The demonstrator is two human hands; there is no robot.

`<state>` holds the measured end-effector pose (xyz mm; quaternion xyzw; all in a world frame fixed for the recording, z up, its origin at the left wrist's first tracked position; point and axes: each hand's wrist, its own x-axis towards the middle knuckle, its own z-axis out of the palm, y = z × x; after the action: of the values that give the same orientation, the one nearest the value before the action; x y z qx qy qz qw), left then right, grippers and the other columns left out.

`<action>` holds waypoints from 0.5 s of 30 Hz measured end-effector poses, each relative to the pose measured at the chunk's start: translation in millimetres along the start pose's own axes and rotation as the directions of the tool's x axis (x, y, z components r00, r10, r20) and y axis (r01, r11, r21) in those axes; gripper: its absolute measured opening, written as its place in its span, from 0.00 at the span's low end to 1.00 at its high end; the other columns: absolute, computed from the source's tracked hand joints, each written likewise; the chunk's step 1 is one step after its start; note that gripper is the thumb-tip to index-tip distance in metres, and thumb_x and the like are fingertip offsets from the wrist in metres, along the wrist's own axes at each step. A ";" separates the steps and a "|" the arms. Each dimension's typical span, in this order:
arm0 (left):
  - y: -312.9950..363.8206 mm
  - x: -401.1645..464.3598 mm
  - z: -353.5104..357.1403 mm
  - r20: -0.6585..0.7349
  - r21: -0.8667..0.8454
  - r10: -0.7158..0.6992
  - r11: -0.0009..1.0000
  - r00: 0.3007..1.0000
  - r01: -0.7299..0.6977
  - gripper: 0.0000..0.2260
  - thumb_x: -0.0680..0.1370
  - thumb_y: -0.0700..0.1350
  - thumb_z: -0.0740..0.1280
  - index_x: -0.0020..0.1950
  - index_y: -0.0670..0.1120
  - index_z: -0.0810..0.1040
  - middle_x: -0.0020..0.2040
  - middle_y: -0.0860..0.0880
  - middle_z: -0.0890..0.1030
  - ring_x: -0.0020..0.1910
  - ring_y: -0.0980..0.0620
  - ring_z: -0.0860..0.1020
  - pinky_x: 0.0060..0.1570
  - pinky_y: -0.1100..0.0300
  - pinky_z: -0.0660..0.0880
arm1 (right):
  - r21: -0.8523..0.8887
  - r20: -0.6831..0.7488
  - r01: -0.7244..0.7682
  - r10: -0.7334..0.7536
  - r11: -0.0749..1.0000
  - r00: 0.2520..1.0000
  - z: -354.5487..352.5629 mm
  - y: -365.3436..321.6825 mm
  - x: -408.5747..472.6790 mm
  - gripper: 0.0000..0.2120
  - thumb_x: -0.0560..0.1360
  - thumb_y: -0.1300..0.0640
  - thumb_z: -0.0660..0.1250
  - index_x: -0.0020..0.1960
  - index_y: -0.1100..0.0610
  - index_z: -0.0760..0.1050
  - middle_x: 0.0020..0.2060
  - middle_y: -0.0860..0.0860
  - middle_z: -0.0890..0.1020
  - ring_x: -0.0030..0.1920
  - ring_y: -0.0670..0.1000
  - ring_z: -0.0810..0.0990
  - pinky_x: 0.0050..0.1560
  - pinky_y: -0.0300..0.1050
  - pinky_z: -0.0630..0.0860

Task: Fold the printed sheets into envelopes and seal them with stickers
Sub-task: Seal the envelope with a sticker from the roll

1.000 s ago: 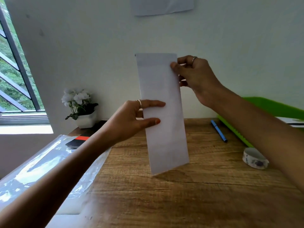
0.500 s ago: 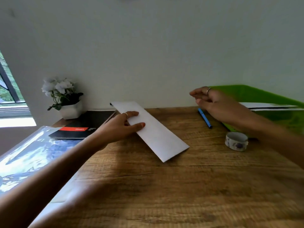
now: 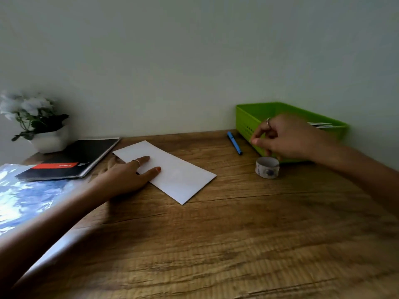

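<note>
A folded white sheet (image 3: 174,176), a long narrow rectangle, lies flat and slantwise on the wooden table (image 3: 226,244). My left hand (image 3: 127,175) rests on its left end with straight fingers pressing it down. My right hand (image 3: 285,137) hovers at the right, just above a small roll of patterned sticker tape (image 3: 267,168). Its fingers hang loosely curled and hold nothing. I cannot tell whether its fingertips touch the roll.
A green plastic tray (image 3: 254,117) with papers stands at the back right against the wall, a blue pen (image 3: 234,143) beside it. A black notebook (image 3: 71,158), a white potted plant (image 3: 49,140) and a shiny plastic sleeve (image 3: 21,197) occupy the left side.
The folded sheet, held upright in both hands a second ago, now lies on the table under my left hand. My right hand let go and moved right and down over the tape roll.
</note>
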<state>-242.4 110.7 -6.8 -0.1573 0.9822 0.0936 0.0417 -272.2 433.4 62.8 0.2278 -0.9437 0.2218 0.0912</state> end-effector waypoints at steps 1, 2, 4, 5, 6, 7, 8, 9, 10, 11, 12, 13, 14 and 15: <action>-1.8 0.8 -0.1 0.005 0.020 -0.001 1.000 1.000 0.001 0.34 0.71 0.72 0.47 0.75 0.62 0.49 0.75 0.44 0.60 0.74 0.39 0.55 0.71 0.41 0.56 | -0.112 0.062 -0.027 0.034 0.993 0.998 -3.4 2.8 -2.2 0.05 0.75 0.52 0.67 0.48 0.51 0.79 0.26 0.47 0.79 0.23 0.42 0.75 0.24 0.31 0.66; -2.7 1.9 -0.2 0.012 0.037 0.003 0.999 1.000 -0.003 0.37 0.68 0.74 0.46 0.75 0.62 0.49 0.75 0.43 0.60 0.74 0.39 0.56 0.71 0.41 0.56 | -0.208 0.139 -0.059 0.089 0.976 0.986 -6.6 5.1 -5.8 0.06 0.74 0.49 0.68 0.49 0.49 0.78 0.24 0.46 0.78 0.24 0.42 0.75 0.27 0.34 0.67; -4.5 4.0 -0.9 0.018 0.080 0.016 0.997 1.000 -0.017 0.44 0.60 0.78 0.42 0.74 0.64 0.48 0.76 0.42 0.58 0.75 0.39 0.54 0.71 0.39 0.55 | -0.323 0.269 -0.107 0.199 0.940 0.942 -6.6 7.6 -12.1 0.11 0.71 0.46 0.70 0.52 0.46 0.76 0.24 0.45 0.80 0.25 0.41 0.77 0.30 0.37 0.69; -4.1 5.0 -0.9 0.015 0.094 0.020 0.995 1.000 -0.022 0.45 0.58 0.78 0.41 0.74 0.64 0.48 0.76 0.41 0.56 0.75 0.39 0.51 0.71 0.38 0.54 | -0.362 0.289 -0.114 0.228 0.925 0.930 -3.8 10.1 -14.2 0.13 0.71 0.46 0.71 0.54 0.46 0.76 0.28 0.45 0.81 0.27 0.41 0.78 0.32 0.38 0.71; -2.8 4.4 -0.6 0.011 0.099 0.015 0.995 1.000 -0.016 0.44 0.59 0.77 0.42 0.74 0.64 0.48 0.77 0.40 0.53 0.75 0.38 0.49 0.71 0.37 0.53 | -0.396 0.281 -0.113 0.237 0.912 0.930 0.3 13.1 -15.5 0.16 0.70 0.46 0.72 0.56 0.46 0.76 0.33 0.45 0.82 0.33 0.43 0.80 0.36 0.38 0.73; -0.5 3.4 -0.4 0.008 0.105 0.011 0.994 1.000 -0.012 0.42 0.61 0.76 0.43 0.74 0.63 0.48 0.77 0.40 0.51 0.75 0.38 0.47 0.71 0.37 0.52 | -0.410 0.258 -0.118 0.240 0.904 0.936 4.5 16.8 -16.4 0.17 0.70 0.47 0.72 0.57 0.47 0.76 0.37 0.47 0.83 0.38 0.45 0.82 0.40 0.39 0.75; 1.8 2.0 -0.1 0.007 0.109 0.008 0.994 1.000 -0.009 0.40 0.64 0.75 0.44 0.75 0.62 0.48 0.77 0.40 0.49 0.75 0.38 0.47 0.71 0.37 0.51 | -0.400 0.236 -0.134 0.243 0.907 0.941 8.5 19.6 -17.0 0.17 0.71 0.49 0.72 0.58 0.49 0.76 0.36 0.48 0.83 0.39 0.47 0.82 0.42 0.40 0.76; 3.6 1.1 -0.4 0.008 0.112 0.009 0.994 1.000 -0.010 0.38 0.67 0.73 0.45 0.75 0.62 0.48 0.77 0.40 0.48 0.75 0.37 0.48 0.71 0.37 0.52 | -0.375 0.220 -0.150 0.246 0.915 0.944 12.2 21.4 -17.1 0.15 0.71 0.50 0.71 0.57 0.50 0.76 0.32 0.47 0.83 0.37 0.47 0.83 0.42 0.41 0.76; 5.6 0.4 -0.7 0.015 0.111 0.011 0.994 1.000 -0.013 0.36 0.70 0.72 0.47 0.75 0.61 0.48 0.77 0.39 0.48 0.75 0.37 0.48 0.71 0.38 0.52 | -0.354 0.205 -0.160 0.243 0.921 0.948 14.9 22.3 -17.0 0.13 0.72 0.51 0.71 0.55 0.51 0.76 0.28 0.47 0.81 0.34 0.46 0.82 0.40 0.41 0.77; 7.0 -0.3 -1.1 0.027 0.106 0.017 0.994 0.999 -0.020 0.34 0.72 0.71 0.48 0.75 0.61 0.48 0.77 0.39 0.48 0.75 0.37 0.49 0.71 0.39 0.52 | -0.342 0.189 -0.157 0.232 0.927 0.954 16.7 22.7 -16.5 0.12 0.73 0.52 0.70 0.55 0.52 0.77 0.26 0.46 0.79 0.33 0.46 0.82 0.40 0.41 0.77; 7.8 -1.4 -2.2 0.042 0.098 0.023 0.995 0.999 -0.027 0.33 0.73 0.70 0.49 0.76 0.60 0.48 0.77 0.40 0.48 0.75 0.37 0.50 0.72 0.40 0.52 | -0.336 0.172 -0.145 0.212 0.931 0.962 18.2 22.3 -15.3 0.11 0.73 0.52 0.69 0.54 0.52 0.77 0.26 0.46 0.78 0.33 0.46 0.82 0.41 0.42 0.78; 8.4 -2.6 -2.9 0.053 0.092 0.032 0.995 0.998 -0.037 0.33 0.74 0.69 0.50 0.76 0.58 0.49 0.77 0.40 0.49 0.75 0.38 0.51 0.72 0.42 0.52 | -0.331 0.155 -0.128 0.187 0.935 0.970 19.8 20.5 -15.0 0.10 0.73 0.52 0.69 0.54 0.51 0.78 0.27 0.45 0.76 0.35 0.47 0.82 0.43 0.43 0.78; 8.4 -3.3 -3.3 0.050 0.081 0.045 0.996 0.998 -0.049 0.33 0.74 0.68 0.51 0.76 0.57 0.50 0.77 0.41 0.50 0.75 0.39 0.51 0.73 0.43 0.51 | -0.324 0.140 -0.105 0.158 0.940 0.978 21.3 17.1 -14.3 0.10 0.74 0.51 0.68 0.54 0.51 0.78 0.28 0.45 0.75 0.37 0.49 0.82 0.44 0.44 0.79; 8.6 -4.4 -3.6 0.026 0.071 0.066 0.995 0.997 -0.068 0.33 0.75 0.67 0.53 0.76 0.57 0.51 0.77 0.42 0.51 0.76 0.40 0.50 0.73 0.43 0.51 | -0.309 0.127 -0.081 0.126 0.947 0.984 22.8 13.7 -13.8 0.10 0.74 0.51 0.68 0.54 0.51 0.78 0.29 0.45 0.74 0.40 0.50 0.82 0.46 0.45 0.78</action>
<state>-241.1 119.3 -1.4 -0.1215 0.9891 0.0616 0.0558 -268.2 439.2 33.6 0.1766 -0.9813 0.0618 0.0445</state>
